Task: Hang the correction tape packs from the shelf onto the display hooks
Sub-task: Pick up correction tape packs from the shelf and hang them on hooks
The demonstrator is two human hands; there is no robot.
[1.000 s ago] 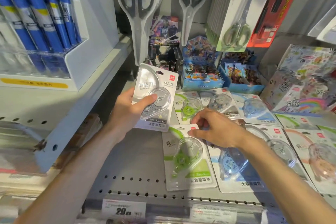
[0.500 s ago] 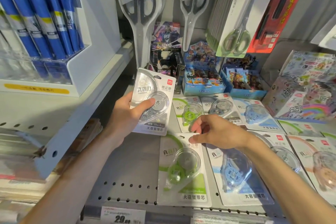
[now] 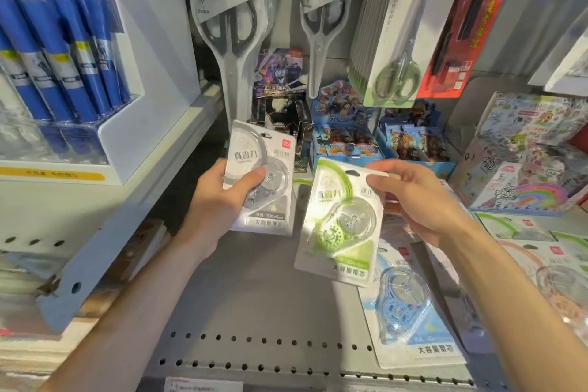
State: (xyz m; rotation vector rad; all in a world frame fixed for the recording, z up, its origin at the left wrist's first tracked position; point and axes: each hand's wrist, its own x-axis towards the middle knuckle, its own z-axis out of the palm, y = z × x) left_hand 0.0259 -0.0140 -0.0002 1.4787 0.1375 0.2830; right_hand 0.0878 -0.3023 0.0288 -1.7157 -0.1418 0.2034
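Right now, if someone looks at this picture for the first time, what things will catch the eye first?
First the two hands at the centre: the left hand holds a grey tape pack and the right hand pinches a green pack by its top, both above the shelf. Next, a blue pack lies flat at lower right. Above hang large scissors.
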